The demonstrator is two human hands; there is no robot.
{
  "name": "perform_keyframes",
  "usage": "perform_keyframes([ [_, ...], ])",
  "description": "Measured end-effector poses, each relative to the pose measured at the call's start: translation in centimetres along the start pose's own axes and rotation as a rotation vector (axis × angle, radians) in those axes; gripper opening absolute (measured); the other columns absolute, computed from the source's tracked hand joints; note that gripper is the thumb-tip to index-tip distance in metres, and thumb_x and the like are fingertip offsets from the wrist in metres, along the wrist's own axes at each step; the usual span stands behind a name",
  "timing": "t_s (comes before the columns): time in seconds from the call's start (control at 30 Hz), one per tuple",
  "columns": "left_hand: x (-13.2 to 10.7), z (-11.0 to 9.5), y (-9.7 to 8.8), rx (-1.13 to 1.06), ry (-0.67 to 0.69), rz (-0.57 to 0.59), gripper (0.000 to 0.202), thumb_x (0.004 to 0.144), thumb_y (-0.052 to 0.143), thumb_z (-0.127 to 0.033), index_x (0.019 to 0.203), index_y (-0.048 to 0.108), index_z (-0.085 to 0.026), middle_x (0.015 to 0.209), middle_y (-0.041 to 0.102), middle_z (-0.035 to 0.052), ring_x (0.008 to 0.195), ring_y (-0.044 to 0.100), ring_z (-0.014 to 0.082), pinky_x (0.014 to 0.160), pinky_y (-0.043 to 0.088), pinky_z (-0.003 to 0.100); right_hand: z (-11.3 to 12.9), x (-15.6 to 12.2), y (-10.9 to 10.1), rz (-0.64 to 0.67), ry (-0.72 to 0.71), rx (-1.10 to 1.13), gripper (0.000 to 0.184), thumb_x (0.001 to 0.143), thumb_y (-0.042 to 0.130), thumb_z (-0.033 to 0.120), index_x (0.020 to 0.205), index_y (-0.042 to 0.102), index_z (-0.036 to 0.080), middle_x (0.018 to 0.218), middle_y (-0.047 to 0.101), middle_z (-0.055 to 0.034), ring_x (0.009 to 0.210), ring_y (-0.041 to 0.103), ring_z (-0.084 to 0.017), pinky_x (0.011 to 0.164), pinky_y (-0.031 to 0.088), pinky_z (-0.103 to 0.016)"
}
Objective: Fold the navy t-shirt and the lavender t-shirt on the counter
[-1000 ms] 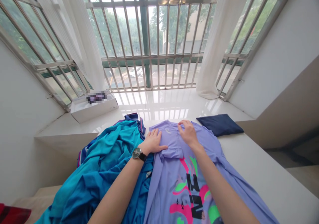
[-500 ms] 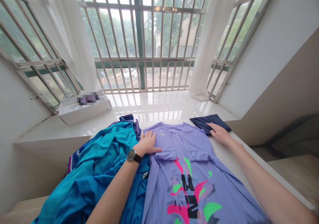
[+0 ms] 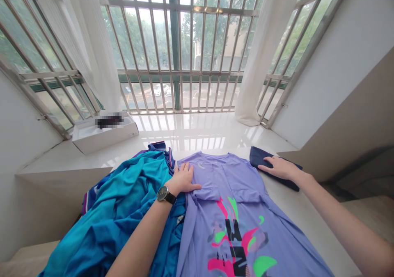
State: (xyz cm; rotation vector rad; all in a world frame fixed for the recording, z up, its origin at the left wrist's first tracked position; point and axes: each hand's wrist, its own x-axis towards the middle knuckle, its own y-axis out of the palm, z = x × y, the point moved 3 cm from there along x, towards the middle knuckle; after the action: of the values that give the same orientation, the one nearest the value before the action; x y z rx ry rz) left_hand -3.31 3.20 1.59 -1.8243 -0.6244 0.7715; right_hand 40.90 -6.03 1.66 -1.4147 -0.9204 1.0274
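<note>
A lavender T-shirt (image 3: 243, 211) with a pink, green and black print lies spread before me, its sleeves folded in across the chest. My left hand (image 3: 184, 178), watch on the wrist, rests with spread fingers on the shirt's left shoulder. Over at the right, my right hand (image 3: 278, 167) lies on a dark navy folded cloth (image 3: 258, 154), fingers stretched over its top; part of the cloth is hidden beneath the hand. A heap of teal and blue clothing (image 3: 123, 203) lies left of the shirt, partly behind my left forearm.
A white box (image 3: 106, 139) with a blurred-out item on top stands at the back left of the glossy white sill (image 3: 197, 131). Metal window bars (image 3: 184, 74) and white curtains (image 3: 254, 76) line the back. A slanted wall edge runs along the right.
My right hand has shifted right, and the navy cloth has slid and turned with it, away from the shirt's shoulder. My left hand stays on the shirt.
</note>
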Motion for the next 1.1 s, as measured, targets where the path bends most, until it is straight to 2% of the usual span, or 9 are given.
perform_keyframes([
  [0.1,0.0,0.0,0.0,0.007,-0.003,-0.003,0.096,0.076,0.061,-0.065,0.148,0.031,-0.008,0.156,0.02,0.0275,0.146,0.014,0.0428,0.113,0.01,0.061,-1.2,-0.2,0.5,-0.156,-0.156,0.02,0.066,0.087,0.041,0.063,0.138,0.053,0.023,0.144,0.05,-0.0144,0.132,0.045,-0.034,0.109,0.033,-0.046],
  [0.17,0.0,-0.1,0.0,0.018,-0.004,-0.004,0.095,0.077,0.059,-0.064,0.148,0.031,-0.007,0.156,0.02,0.0281,0.146,0.014,0.0428,0.113,0.01,0.061,-2.0,0.0,2.1,-0.177,-0.179,0.042,0.067,0.09,0.036,0.059,0.144,0.047,0.023,0.152,0.042,-0.0119,0.139,0.036,-0.03,0.114,0.026,-0.044],
  [0.3,0.1,-0.2,0.0,0.014,0.002,-0.016,0.094,0.078,0.059,-0.065,0.148,0.031,-0.008,0.156,0.021,0.028,0.146,0.015,0.0429,0.113,0.01,0.062,-3.0,1.3,4.7,-0.141,0.088,0.094,0.073,0.089,0.028,0.065,0.148,0.04,0.024,0.157,0.035,-0.0101,0.143,0.028,-0.035,0.115,0.021,-0.049],
  [0.43,0.4,-0.1,0.3,0.07,-0.006,-0.013,0.095,0.079,0.054,-0.068,0.148,0.029,-0.008,0.156,0.021,0.0274,0.146,0.014,0.0421,0.113,0.01,0.062,-2.4,2.7,4.5,-0.153,0.388,0.124,0.086,0.084,0.023,0.076,0.15,0.038,0.023,0.157,0.033,-0.0128,0.139,0.03,-0.043,0.111,0.023,-0.055],
  [0.7,0.5,0.0,0.5,0.137,-0.012,-0.001,0.096,0.081,0.048,-0.073,0.15,0.026,-0.009,0.158,0.019,0.0254,0.146,0.014,0.0403,0.114,0.013,0.061,-1.7,3.5,3.4,-0.192,0.49,0.17,0.088,0.084,0.023,0.076,0.146,0.042,0.017,0.151,0.038,-0.0205,0.134,0.034,-0.047,0.107,0.026,-0.06],
  [0.8,0.4,0.0,0.4,0.122,-0.012,0.013,0.097,0.08,0.048,-0.073,0.15,0.025,-0.009,0.158,0.018,0.0253,0.147,0.014,0.0399,0.113,0.014,0.061,-0.8,3.1,1.8,-0.343,0.375,0.152,0.078,0.086,0.031,0.068,0.14,0.048,0.015,0.148,0.04,-0.0209,0.136,0.032,-0.044,0.108,0.026,-0.059],
  [0.87,0.3,0.0,0.4,0.111,-0.007,0.017,0.098,0.08,0.049,-0.072,0.15,0.025,-0.009,0.158,0.017,0.0254,0.147,0.013,0.0397,0.113,0.015,0.061,0.9,3.1,0.7,-0.426,0.15,0.147,0.062,0.091,0.033,0.057,0.132,0.054,0.016,0.143,0.047,-0.0178,0.134,0.039,-0.037,0.11,0.03,-0.051],
  [0.97,0.3,0.0,0.3,0.106,-0.006,0.015,0.097,0.08,0.051,-0.071,0.15,0.025,-0.009,0.158,0.018,0.0261,0.147,0.013,0.0399,0.113,0.016,0.061,4.0,3.9,0.3,-0.282,-0.125,0.19,0.045,0.093,0.036,0.041,0.123,0.06,0.017,0.134,0.057,-0.0151,0.125,0.051,-0.029,0.106,0.038,-0.04],
  [1.1,0.2,0.0,0.2,0.092,-0.007,0.012,0.098,0.079,0.051,-0.072,0.149,0.025,-0.009,0.158,0.018,0.0258,0.147,0.013,0.0404,0.113,0.015,0.061,6.2,6.0,0.9,-0.082,-0.14,0.201,0.033,0.085,0.055,0.038,0.104,0.07,0.016,0.106,0.072,-0.0135,0.099,0.067,-0.027,0.086,0.05,-0.033],
])
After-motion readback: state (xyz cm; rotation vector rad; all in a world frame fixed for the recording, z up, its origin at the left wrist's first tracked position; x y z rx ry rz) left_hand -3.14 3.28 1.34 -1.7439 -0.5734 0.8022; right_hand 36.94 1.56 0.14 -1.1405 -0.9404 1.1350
